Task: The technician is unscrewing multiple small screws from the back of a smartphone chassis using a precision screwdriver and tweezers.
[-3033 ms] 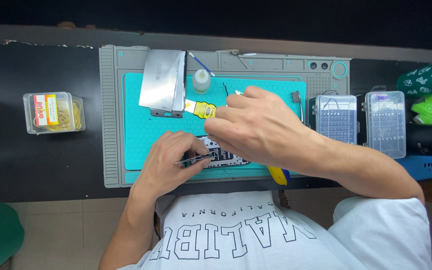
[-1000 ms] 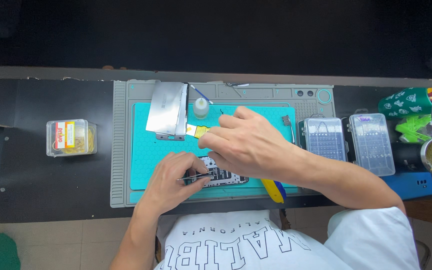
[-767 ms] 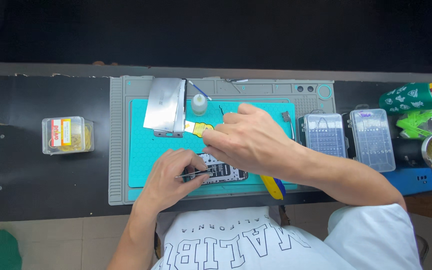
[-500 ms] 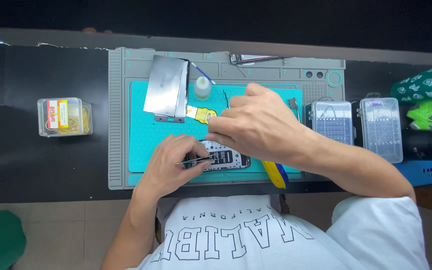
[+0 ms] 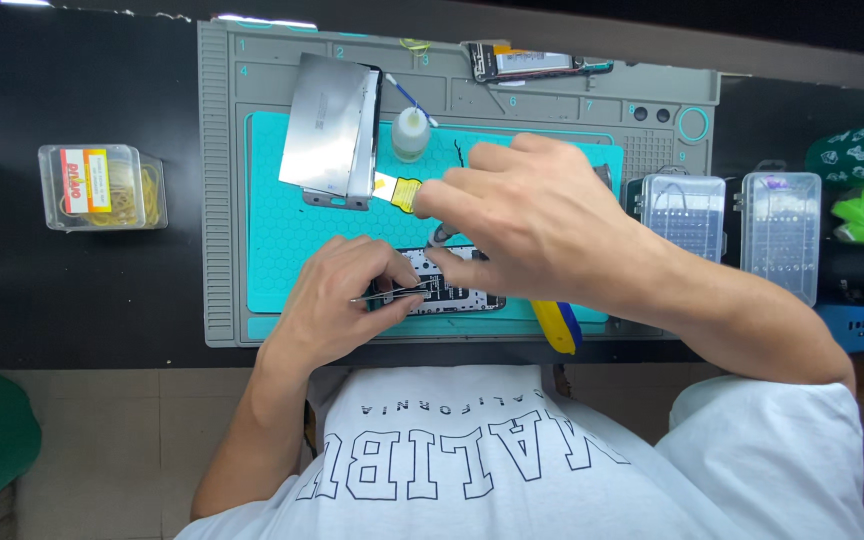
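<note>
Tweezers, thin and metallic (image 5: pixel 390 294), pinched between thumb and fingers of left hand (image 5: pixel 337 305); long axis near-horizontal, tips pointing right onto opened phone body with exposed dark circuitry and pale labels (image 5: pixel 444 290). Phone body flat on teal honeycomb-textured silicone mat (image 5: pixel 282 230), long axis left to right, just right of left-hand grip and directly under right hand (image 5: pixel 537 220). Left hand nearer to phone's left end; right hand covering its right half.

Right-hand fingers curled narrow, fingertips pressed down at upper edge of phone; whether anything small sits between them cannot be told. Blue-and-yellow plastic handle (image 5: pixel 556 326) protruding from beneath right wrist toward lower right; contact with palm hidden.

Above grip point: silvery sheet-metal panel, rectangular, slightly tilted (image 5: pixel 330 130), with a yellow pull tab (image 5: pixel 400 190) at its lower right corner, close to right-hand fingertips. Small white plastic dropper bottle (image 5: pixel 411 133) upright just right of panel. Teal mat inset in grey ribbed rubber work tray with numbered compartments (image 5: pixel 220 200).

Well apart to left: clear plastic box of rubber bands (image 5: pixel 102 187). To right: two clear compartmented bit cases (image 5: pixel 732 225), side by side.
</note>
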